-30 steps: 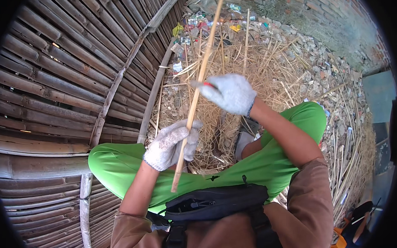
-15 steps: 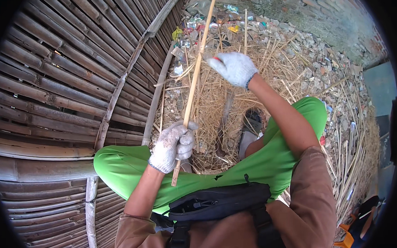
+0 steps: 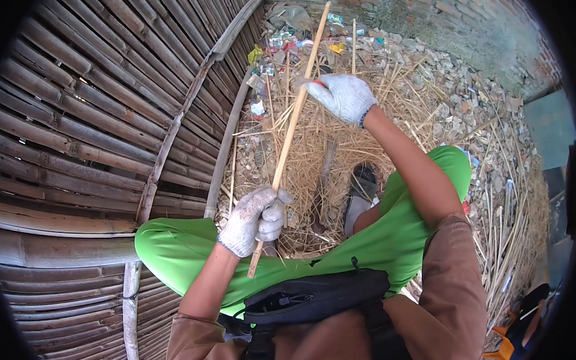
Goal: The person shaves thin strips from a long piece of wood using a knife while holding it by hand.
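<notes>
A long, pale bamboo strip (image 3: 288, 142) slants up and away in front of me, its near end over my lap. My left hand (image 3: 251, 224), in a whitish knitted glove, is closed around its lower part. Farther up, my gloved right hand (image 3: 349, 99) is closed beside the strip, with thumb and fingers close to its right edge. A small red piece (image 3: 318, 84) shows at that hand's fingertips. Whatever it belongs to is hidden by the glove or too blurred to name. Thin shavings curl off the strip's left side just below the right hand.
A slatted bamboo wall (image 3: 106, 110) rises close on my left. Straw-like shavings (image 3: 379, 113) cover the ground between my green-clad legs, with rubble and litter beyond. A weathered brick wall (image 3: 458, 33) stands at the back. A black pouch (image 3: 315, 298) lies across my lap.
The strip's far end has swung slightly right and dropped, so its tip now shows. My left hand has lowered a little. My right hand, beside the strip, has barely shifted.
</notes>
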`<state>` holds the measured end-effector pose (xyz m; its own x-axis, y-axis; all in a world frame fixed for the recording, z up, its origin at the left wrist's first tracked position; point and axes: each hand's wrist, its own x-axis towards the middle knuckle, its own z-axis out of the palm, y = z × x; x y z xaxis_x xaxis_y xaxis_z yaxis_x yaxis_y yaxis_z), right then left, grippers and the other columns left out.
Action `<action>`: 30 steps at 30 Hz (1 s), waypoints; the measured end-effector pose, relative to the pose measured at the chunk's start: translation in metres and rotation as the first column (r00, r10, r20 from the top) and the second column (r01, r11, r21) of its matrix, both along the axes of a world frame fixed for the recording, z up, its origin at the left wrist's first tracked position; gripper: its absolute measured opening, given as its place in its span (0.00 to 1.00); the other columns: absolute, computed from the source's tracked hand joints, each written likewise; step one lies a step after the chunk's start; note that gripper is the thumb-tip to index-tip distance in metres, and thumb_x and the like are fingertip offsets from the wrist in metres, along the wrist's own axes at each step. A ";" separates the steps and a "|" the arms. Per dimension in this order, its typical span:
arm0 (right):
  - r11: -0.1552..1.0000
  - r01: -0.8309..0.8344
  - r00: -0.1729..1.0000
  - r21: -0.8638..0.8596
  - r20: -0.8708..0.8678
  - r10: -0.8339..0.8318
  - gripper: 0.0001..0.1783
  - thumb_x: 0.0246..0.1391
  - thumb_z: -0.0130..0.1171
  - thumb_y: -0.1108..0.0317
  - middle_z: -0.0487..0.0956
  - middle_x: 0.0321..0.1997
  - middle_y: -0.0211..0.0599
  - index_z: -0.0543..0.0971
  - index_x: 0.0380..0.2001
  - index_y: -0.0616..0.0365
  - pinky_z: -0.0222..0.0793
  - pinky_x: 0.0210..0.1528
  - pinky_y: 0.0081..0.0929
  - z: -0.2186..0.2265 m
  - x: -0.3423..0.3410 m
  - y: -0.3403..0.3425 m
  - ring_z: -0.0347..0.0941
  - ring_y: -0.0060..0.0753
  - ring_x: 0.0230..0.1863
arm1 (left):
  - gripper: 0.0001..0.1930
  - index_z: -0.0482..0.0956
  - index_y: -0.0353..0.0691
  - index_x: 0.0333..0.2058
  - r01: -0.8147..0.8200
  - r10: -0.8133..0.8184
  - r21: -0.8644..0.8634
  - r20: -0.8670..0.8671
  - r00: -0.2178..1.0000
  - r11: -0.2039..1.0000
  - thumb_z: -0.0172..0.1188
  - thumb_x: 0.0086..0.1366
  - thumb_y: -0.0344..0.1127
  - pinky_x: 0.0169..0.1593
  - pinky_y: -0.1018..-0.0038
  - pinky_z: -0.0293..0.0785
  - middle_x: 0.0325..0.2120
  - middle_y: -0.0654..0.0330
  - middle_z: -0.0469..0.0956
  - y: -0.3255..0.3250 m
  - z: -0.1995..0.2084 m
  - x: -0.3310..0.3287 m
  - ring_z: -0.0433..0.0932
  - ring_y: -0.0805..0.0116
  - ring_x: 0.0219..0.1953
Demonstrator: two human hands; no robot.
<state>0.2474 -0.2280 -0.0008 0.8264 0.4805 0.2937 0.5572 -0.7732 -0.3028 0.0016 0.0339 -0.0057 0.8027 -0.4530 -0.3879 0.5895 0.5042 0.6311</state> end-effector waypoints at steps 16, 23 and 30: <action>0.994 -0.101 0.994 0.040 -0.028 0.102 0.39 0.70 0.43 0.27 0.85 0.31 0.52 0.83 0.32 0.52 0.80 0.38 0.56 -0.015 -0.035 0.026 0.85 0.59 0.34 | 0.16 0.77 0.37 0.50 -0.068 0.065 0.114 0.030 0.997 0.991 0.52 0.84 0.46 0.15 0.78 0.57 0.19 0.71 0.62 -0.004 -0.003 0.004 0.60 0.78 0.15; 0.945 -0.326 0.936 0.005 -0.141 0.324 0.34 0.70 0.48 0.31 0.86 0.30 0.49 0.84 0.33 0.49 0.81 0.37 0.56 -0.024 -0.099 0.046 0.85 0.59 0.33 | 0.19 0.78 0.37 0.43 -0.111 0.102 0.213 0.051 0.993 0.971 0.50 0.84 0.49 0.13 0.76 0.55 0.16 0.71 0.59 -0.006 -0.012 0.003 0.58 0.77 0.12; 0.955 -0.286 0.951 -0.074 -0.139 0.275 0.36 0.70 0.46 0.28 0.86 0.32 0.52 0.85 0.32 0.47 0.81 0.40 0.58 0.001 -0.085 0.051 0.86 0.61 0.36 | 0.19 0.78 0.36 0.42 -0.156 0.149 0.146 0.054 0.987 0.977 0.50 0.84 0.47 0.12 0.76 0.54 0.16 0.71 0.59 -0.003 -0.003 0.006 0.56 0.78 0.11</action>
<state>0.1626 -0.1768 0.0007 0.6817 0.7182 0.1397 0.7176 -0.6190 -0.3192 0.0080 0.0313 -0.0086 0.8751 -0.2637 -0.4058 0.4839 0.4840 0.7291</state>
